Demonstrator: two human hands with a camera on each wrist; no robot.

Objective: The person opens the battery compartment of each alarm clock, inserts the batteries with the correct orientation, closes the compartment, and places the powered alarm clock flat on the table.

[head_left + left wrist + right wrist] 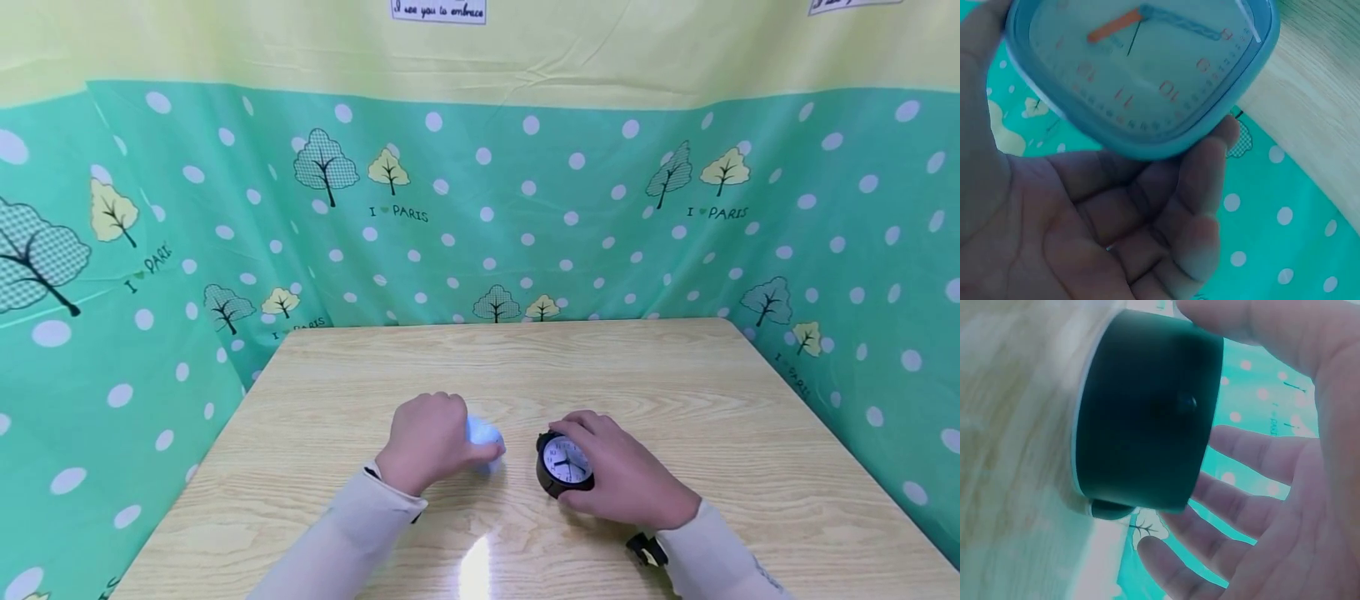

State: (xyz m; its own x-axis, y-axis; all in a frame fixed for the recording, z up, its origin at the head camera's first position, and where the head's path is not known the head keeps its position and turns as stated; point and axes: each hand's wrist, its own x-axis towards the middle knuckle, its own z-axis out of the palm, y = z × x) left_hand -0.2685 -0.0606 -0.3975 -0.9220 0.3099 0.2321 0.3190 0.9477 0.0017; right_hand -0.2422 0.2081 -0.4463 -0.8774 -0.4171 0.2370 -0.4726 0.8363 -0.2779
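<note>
My left hand [429, 442] grips a light blue alarm clock [1129, 137] by its edge, thumb on one side and curled fingers on the other. Its rounded-square dial [1107, 69], with an orange hand and a blue hand, shows in the left wrist view. In the head view my hand hides most of this clock. To the right, my right hand [626, 467] holds a round black alarm clock [551, 482] between thumb and fingers, its white dial facing up towards me. The right wrist view shows the black clock's side [1147, 412]; whether it touches the table I cannot tell.
Both hands are over a light wood table [360, 367]. A green polka-dot curtain [480, 250] with printed trees surrounds its back and sides. A small black object [647, 550] sits by the right cuff. Bright glare [475, 571] marks the table's near part.
</note>
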